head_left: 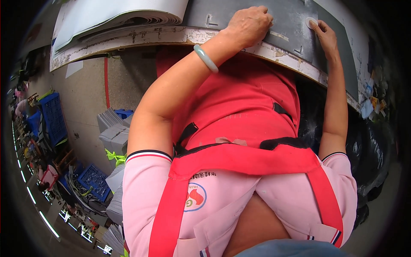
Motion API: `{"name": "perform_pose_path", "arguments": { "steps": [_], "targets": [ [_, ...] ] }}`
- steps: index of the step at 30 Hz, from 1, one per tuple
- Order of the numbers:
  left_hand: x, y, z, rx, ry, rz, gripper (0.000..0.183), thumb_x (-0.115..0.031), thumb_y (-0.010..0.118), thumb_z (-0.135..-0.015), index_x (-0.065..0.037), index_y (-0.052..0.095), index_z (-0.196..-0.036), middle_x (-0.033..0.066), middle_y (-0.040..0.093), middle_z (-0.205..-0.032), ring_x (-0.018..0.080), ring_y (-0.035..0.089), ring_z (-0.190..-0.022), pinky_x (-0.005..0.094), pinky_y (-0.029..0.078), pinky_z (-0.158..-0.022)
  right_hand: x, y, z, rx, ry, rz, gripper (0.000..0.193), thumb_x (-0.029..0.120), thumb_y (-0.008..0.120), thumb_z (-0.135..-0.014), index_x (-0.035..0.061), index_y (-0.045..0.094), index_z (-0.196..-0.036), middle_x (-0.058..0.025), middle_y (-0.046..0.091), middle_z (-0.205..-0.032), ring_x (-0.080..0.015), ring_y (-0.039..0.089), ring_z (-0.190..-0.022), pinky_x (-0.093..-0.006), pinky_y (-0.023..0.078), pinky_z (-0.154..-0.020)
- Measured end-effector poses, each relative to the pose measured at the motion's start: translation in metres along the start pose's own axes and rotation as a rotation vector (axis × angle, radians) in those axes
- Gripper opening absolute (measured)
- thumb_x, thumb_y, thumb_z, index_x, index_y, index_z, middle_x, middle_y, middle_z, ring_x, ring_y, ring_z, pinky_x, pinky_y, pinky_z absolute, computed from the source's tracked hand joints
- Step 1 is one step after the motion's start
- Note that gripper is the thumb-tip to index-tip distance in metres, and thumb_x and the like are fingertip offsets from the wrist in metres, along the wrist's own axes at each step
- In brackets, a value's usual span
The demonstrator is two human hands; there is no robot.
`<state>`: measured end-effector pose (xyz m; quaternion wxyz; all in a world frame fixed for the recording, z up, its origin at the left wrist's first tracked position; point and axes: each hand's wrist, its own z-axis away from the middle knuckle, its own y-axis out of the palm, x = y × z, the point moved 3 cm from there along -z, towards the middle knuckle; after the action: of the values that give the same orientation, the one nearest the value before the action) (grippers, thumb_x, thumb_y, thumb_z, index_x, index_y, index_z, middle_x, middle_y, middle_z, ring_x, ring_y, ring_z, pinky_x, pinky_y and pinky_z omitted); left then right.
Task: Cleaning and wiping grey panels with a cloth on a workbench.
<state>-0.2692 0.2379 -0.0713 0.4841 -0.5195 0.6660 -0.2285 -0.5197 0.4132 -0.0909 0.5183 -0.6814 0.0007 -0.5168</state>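
Note:
Over a dark grey board [239,9] on the worktable, both my hands are at work. My left hand [250,26] is closed, its fingers curled down near the board; what they hold, if anything, is hidden. A pale green bangle [206,58] circles that wrist. Farther right, my right hand [326,37] pinches a small white round disc [311,22] between thumb and fingers, at the board's surface. White corner marks [298,52] show on the board.
Left of my hands lies a thick stack of large white sheets [115,19]. The table's worn front edge [128,41] runs before my red apron. Blue crates [53,118] and stacked grey pieces [114,137] stand at left; black plastic bags [370,154] lie at right.

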Motion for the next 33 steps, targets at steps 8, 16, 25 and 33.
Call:
{"name": "perform_pose_path", "arguments": {
  "steps": [8,16,25,33],
  "targets": [
    [-0.012,0.021,-0.013,-0.010,0.022,-0.087,0.011,-0.020,0.057,-0.087,-0.010,0.059,-0.091,0.0124,0.055,-0.089,0.0291,0.055,-0.091,0.0413,0.041,-0.082,-0.029,-0.013,0.014,-0.156,-0.033,-0.078,0.034,0.038,0.067,-0.091,0.0066,0.069,-0.105,0.0036,0.063,-0.089,-0.0057,0.054,-0.083,-0.0200,0.042,-0.077],
    [-0.006,0.012,-0.007,-0.007,-0.048,-0.206,0.027,-0.023,0.053,-0.093,-0.015,0.061,-0.117,0.0119,0.054,-0.120,0.0305,0.048,-0.122,0.0636,0.031,-0.103,0.056,0.007,0.096,0.054,-0.043,-0.168,0.018,0.017,0.059,-0.097,0.0036,0.068,-0.105,0.0029,0.064,-0.088,-0.0045,0.057,-0.075,-0.0209,0.050,-0.068],
    [-0.013,0.008,-0.010,-0.012,-0.054,-0.158,0.027,-0.025,0.054,-0.093,-0.014,0.062,-0.116,0.0108,0.055,-0.119,0.0289,0.048,-0.122,0.0642,0.032,-0.103,0.073,0.025,0.109,0.070,-0.405,0.203,0.016,0.017,0.064,-0.090,0.0044,0.069,-0.098,-0.0138,0.066,-0.090,-0.0320,0.063,-0.080,-0.0355,0.050,-0.072],
    [-0.013,0.005,-0.008,0.022,-0.074,-0.156,0.027,-0.024,0.054,-0.093,-0.014,0.063,-0.116,0.0105,0.055,-0.118,0.0281,0.048,-0.123,0.0637,0.032,-0.104,0.065,0.017,0.108,0.105,-0.134,0.151,0.020,0.018,0.065,-0.089,0.0016,0.065,-0.101,-0.0092,0.064,-0.077,-0.0224,0.063,-0.066,-0.0330,0.049,-0.062]
  ]
}}
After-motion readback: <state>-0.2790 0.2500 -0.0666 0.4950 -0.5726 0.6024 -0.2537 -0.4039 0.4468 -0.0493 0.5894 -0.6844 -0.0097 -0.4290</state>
